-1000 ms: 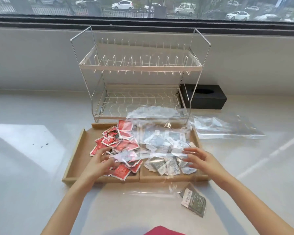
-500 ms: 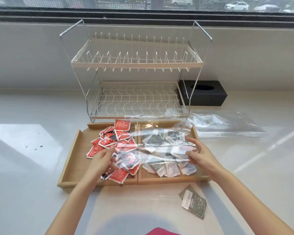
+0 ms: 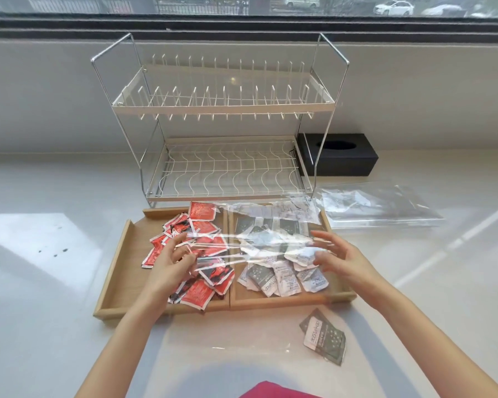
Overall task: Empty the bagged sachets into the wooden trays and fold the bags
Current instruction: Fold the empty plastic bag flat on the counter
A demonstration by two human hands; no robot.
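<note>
Two wooden trays sit side by side on the white counter. The left tray (image 3: 121, 254) holds a heap of red sachets (image 3: 204, 225). The right tray (image 3: 288, 301) holds grey and white sachets (image 3: 282, 278). A clear plastic bag (image 3: 259, 239) is stretched flat over both trays. My left hand (image 3: 170, 265) pinches its left edge above the red heap. My right hand (image 3: 339, 258) holds its right edge with the fingers spread. One grey sachet (image 3: 324, 337) lies loose on the counter in front of the right tray.
A two-tier wire dish rack (image 3: 224, 133) stands directly behind the trays. A black tissue box (image 3: 342, 153) sits at its right. Another clear bag (image 3: 383, 205) lies flat on the counter, right of the trays. A window wall closes the back.
The clear bag has come up off the counter's front edge and the loose grey sachet. It is now drawn into a narrower band between my hands, which have risen over the trays.
</note>
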